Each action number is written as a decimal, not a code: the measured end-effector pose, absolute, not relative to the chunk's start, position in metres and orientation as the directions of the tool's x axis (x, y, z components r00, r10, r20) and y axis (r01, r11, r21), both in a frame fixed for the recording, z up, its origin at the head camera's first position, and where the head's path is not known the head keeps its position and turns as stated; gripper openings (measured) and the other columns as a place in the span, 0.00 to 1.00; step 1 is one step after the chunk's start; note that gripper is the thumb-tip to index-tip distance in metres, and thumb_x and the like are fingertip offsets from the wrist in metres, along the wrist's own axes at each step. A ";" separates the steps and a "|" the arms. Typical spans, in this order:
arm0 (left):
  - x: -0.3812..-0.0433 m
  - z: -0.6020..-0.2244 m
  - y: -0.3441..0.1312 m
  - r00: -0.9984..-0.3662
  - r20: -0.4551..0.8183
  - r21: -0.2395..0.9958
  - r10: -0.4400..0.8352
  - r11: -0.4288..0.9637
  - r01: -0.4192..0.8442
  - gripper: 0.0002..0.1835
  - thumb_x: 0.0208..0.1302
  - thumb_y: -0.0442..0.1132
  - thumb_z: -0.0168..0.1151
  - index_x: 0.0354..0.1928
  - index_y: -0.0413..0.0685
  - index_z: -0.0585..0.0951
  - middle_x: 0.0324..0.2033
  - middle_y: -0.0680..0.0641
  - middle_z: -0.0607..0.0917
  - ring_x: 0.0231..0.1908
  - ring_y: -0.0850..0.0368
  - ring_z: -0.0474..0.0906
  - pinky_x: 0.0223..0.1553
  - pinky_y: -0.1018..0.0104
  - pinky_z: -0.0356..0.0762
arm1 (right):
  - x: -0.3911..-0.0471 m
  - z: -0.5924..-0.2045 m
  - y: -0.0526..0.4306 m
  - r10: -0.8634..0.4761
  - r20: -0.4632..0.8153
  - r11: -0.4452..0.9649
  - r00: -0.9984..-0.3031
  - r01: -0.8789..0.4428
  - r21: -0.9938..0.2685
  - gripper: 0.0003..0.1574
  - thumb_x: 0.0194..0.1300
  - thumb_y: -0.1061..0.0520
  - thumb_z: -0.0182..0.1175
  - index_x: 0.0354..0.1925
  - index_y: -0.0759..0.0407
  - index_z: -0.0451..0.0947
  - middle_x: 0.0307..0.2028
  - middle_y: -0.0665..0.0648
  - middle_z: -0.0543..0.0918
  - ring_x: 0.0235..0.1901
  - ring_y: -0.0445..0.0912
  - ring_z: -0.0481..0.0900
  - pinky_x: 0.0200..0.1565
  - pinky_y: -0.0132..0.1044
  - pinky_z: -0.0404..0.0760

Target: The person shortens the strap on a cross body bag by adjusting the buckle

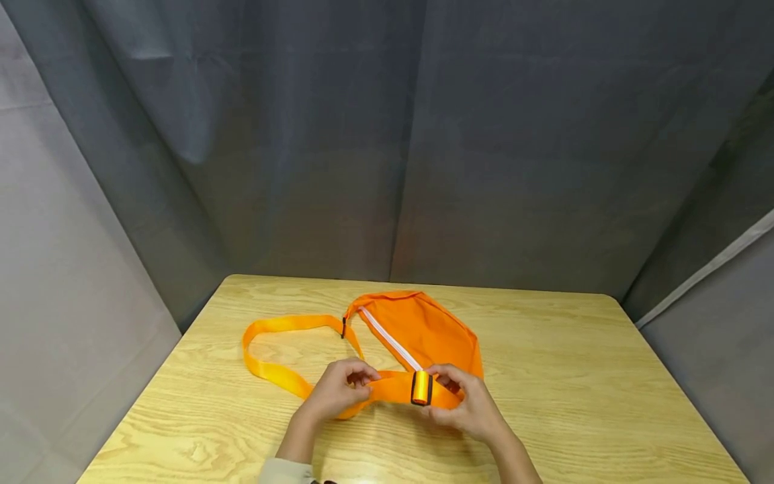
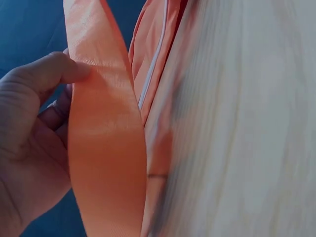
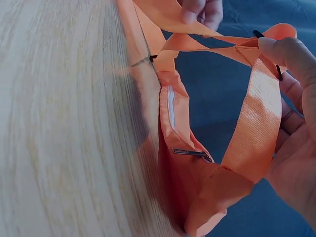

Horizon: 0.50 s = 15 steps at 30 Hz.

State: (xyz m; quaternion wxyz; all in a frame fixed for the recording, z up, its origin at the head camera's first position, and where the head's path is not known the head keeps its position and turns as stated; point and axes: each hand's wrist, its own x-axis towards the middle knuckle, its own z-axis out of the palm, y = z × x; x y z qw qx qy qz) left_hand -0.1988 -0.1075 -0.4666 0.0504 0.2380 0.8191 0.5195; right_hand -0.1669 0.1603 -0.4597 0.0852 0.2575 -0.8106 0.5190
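Note:
An orange bag (image 1: 432,329) with a white zipper (image 1: 390,338) lies on the table, its strap (image 1: 278,372) looping out to the left. My left hand (image 1: 345,386) pinches the strap between thumb and fingers; in the left wrist view the thumb presses on the flat orange webbing (image 2: 106,128). My right hand (image 1: 471,407) pinches the strap at its black slide buckle (image 1: 421,388), through which the webbing folds over. In the right wrist view the right thumb (image 3: 291,52) lies at the buckle, and the strap runs down to the bag's end near a dark zipper pull (image 3: 190,153).
The light wooden table (image 1: 574,376) extends around the bag, with rounded far corners. A dark grey curtain (image 1: 314,154) hangs behind it, and paler grey cloth (image 1: 66,282) hangs at the left side. A second small black fitting (image 1: 343,327) sits on the strap near the bag's far corner.

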 end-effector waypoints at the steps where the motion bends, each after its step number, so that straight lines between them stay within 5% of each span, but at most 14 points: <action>1: -0.201 -0.471 -0.112 -0.882 0.171 0.871 0.439 0.352 0.344 0.10 0.53 0.26 0.62 0.34 0.49 0.83 0.28 0.51 0.78 0.29 0.59 0.72 0.30 0.68 0.72 | -0.167 -0.460 0.161 -0.328 0.403 0.328 -0.855 -0.503 -0.799 0.32 0.39 0.61 0.76 0.46 0.51 0.77 0.30 0.46 0.78 0.28 0.42 0.74 0.30 0.34 0.75; 15: -0.204 -0.472 -0.100 -0.864 0.146 0.871 0.482 0.351 0.343 0.10 0.54 0.30 0.66 0.38 0.49 0.83 0.36 0.52 0.81 0.32 0.55 0.75 0.31 0.66 0.74 | -0.168 -0.460 0.157 -0.332 0.380 0.275 -0.863 -0.474 -0.836 0.32 0.39 0.61 0.76 0.46 0.51 0.77 0.32 0.49 0.78 0.31 0.45 0.74 0.31 0.33 0.74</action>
